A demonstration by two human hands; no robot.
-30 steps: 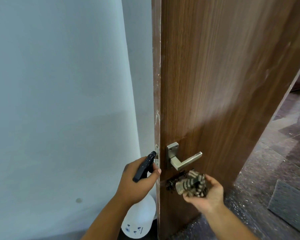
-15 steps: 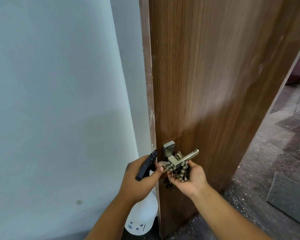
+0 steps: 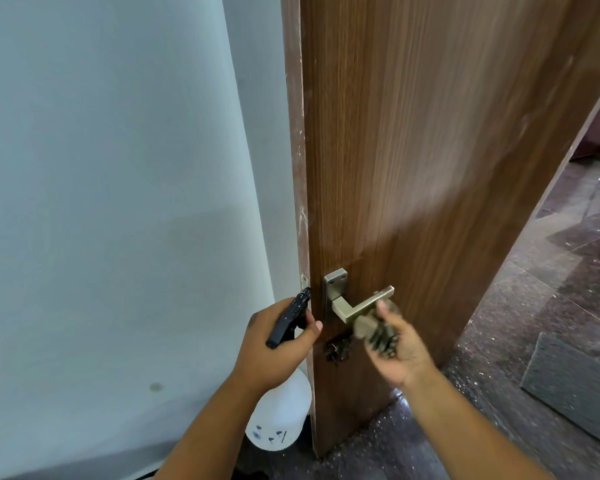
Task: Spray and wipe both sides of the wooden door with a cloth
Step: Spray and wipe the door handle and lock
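Wall: pale wall (image 3: 101,202) is seen from 9 to 11 o'clock, with a small dark spot low on it.
Bottle: white spray bottle (image 3: 278,420) is hung at 6 o'clock beside the door's edge; its contents cannot be told through the opaque body.
Left hand: left hand (image 3: 274,344) is wrapped round the bottle's black trigger head (image 3: 288,317), fingers curled tight.
Door: wooden door (image 3: 430,150) is stood ajar from 12 to 3 o'clock.
Handle: metal lever handle (image 3: 361,303) is fixed at centre.
Right hand: right hand (image 3: 395,348) is curled round a bunched, blurred cloth (image 3: 374,332), pressed just under the lever.
Floor: dark speckled floor (image 3: 551,306) is seen at 4 o'clock.
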